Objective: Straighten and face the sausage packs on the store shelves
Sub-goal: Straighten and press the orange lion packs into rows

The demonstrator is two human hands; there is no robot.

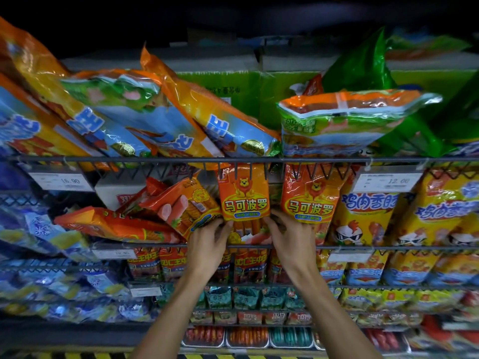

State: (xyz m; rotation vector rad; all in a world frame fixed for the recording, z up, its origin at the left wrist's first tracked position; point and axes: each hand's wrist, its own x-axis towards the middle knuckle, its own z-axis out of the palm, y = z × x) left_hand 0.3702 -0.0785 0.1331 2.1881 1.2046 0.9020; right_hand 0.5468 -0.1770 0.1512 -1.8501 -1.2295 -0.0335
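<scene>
An orange sausage pack with a lion picture (243, 195) stands upright on the middle wire shelf (337, 247). My left hand (207, 239) grips its lower left edge and my right hand (290, 237) grips its lower right edge. A second lion pack (309, 195) stands upright just to its right, touching my right hand. To the left, red and orange sausage packs (181, 203) lie tilted and toppled, one of them (116, 225) lying flat.
Large orange and blue bags (124, 112) lean in a pile on the upper wire shelf (155, 159), with a flat pack (344, 120) and green bags at right. Yellow chicken sausage packs (368, 213) stand at right. Price tags (62, 181) hang on the rails. Lower shelves hold more packs.
</scene>
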